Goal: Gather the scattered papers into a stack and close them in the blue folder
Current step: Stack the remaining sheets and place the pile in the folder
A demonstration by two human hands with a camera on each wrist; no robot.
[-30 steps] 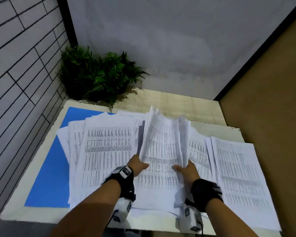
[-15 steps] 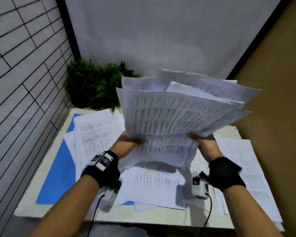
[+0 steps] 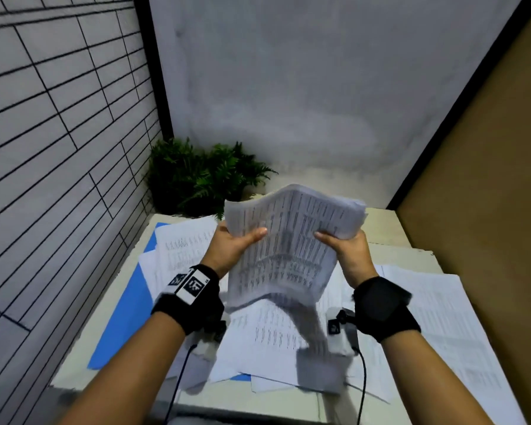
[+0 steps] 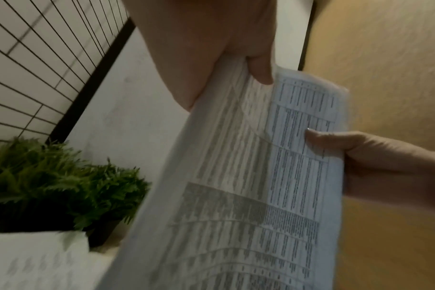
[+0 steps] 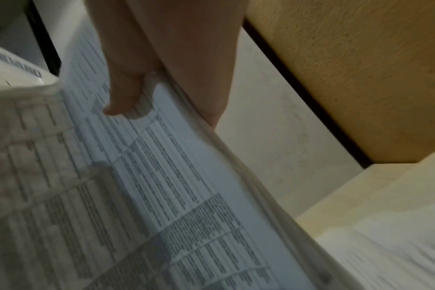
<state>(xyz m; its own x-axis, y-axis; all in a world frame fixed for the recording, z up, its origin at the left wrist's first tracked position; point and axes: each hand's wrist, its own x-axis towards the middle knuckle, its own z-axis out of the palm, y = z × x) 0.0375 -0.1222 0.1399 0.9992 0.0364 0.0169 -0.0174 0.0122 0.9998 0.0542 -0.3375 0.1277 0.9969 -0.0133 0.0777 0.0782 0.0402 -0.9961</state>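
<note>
A bundle of printed papers stands nearly upright in the air above the table, its lower edge blurred. My left hand grips its left edge with the thumb across the front sheet. My right hand grips the right edge the same way. The left wrist view shows the bundle with both thumbs on it; the right wrist view shows the sheets under my right thumb. More loose papers lie spread on the table. The open blue folder lies flat under them at the left.
A green fern plant stands at the table's back left corner. A tiled wall runs along the left and a tan wall along the right. More sheets reach the table's right front edge.
The bundle, lifted off the table a second ago, has swung from fanned and sideways to upright between my hands, its sheets drawn closer together. The head camera has tilted upward.
</note>
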